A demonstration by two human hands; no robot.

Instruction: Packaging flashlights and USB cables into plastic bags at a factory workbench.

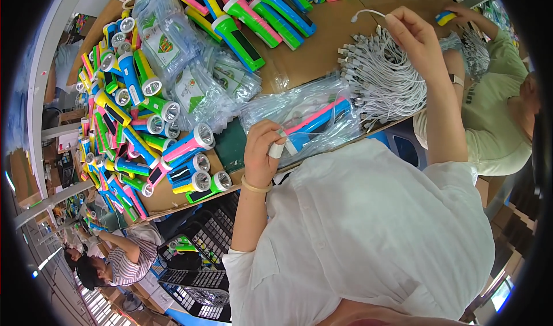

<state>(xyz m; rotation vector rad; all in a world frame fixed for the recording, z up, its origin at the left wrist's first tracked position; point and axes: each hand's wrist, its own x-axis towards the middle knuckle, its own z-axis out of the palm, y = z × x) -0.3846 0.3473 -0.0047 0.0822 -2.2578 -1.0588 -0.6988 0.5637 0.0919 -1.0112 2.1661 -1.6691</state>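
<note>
My left hand [262, 153] is closed at the white end of a pink and blue flashlight [317, 121] lying at the table's near edge. Clear plastic bags [259, 114] lie around and under that flashlight; whether it sits inside one I cannot tell. White pieces show at my left fingertips, either part of the flashlight or finger wraps. Raised to the right, my right hand [416, 40] pinches a short white cable [368, 12] whose loose end hangs to the left. Below that hand spreads a big pile of white cables [383, 78].
Many colourful flashlights [167, 111] are heaped at left, with more [242, 40] laid along the far side. Packaging bags with printed cards [190, 84] stand between. Black crates [201, 257] are below the table at left. A co-worker in light green [495, 107] works at right; another in stripes [133, 258] is at lower left.
</note>
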